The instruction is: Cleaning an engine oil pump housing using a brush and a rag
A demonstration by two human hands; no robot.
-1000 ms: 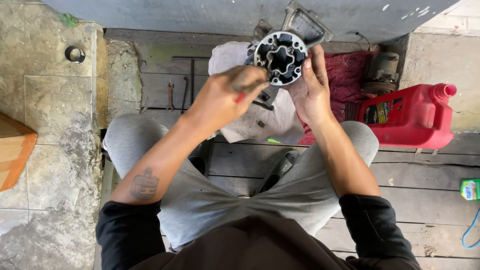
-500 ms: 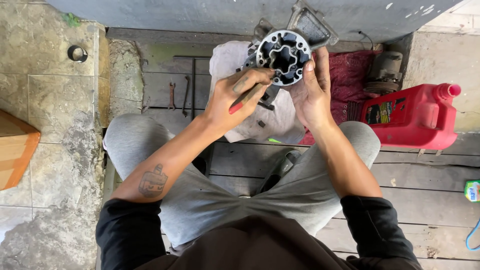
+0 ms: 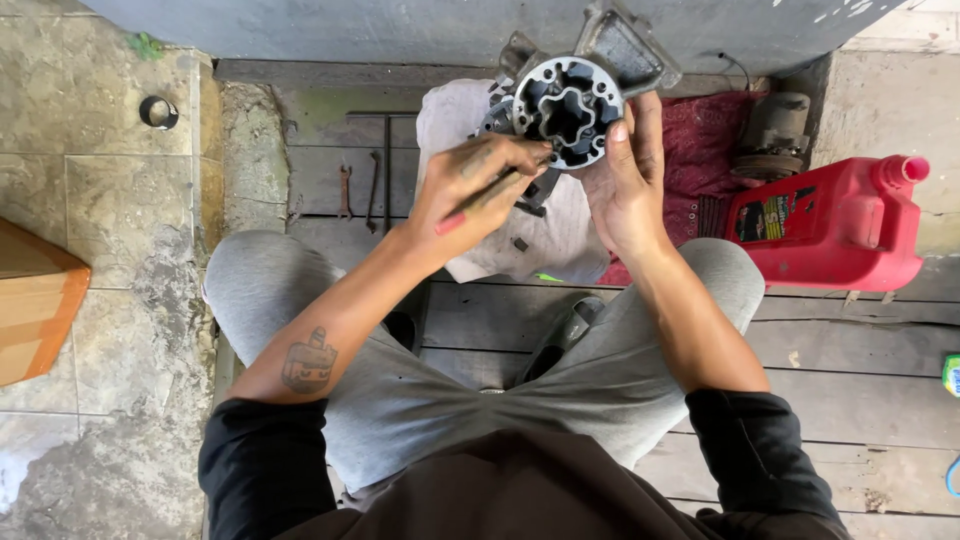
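Right hand (image 3: 628,185) cups the round metal housing (image 3: 568,97) from behind and the side, fingers closed on its rim; palm side and the back of the part hidden. Housing is held up over the white cloth (image 3: 520,215), star-shaped centre bore facing the camera. Left hand (image 3: 478,190) has its fingers gripped round a thin tool with a red end (image 3: 480,197); tip sits at the housing's lower-left edge, exact contact point hidden by the knuckles. Small dark parts on the cloth are half covered by the hands, can't identify them. Another grey casting (image 3: 625,45) behind the housing, mostly hidden. Red jug (image 3: 835,225) close on the right, near the right forearm. Two wrenches (image 3: 358,190) on the wooden floor to the left, well apart from the hands. Wall edge just beyond the housing; open room is mostly left, over the planks.
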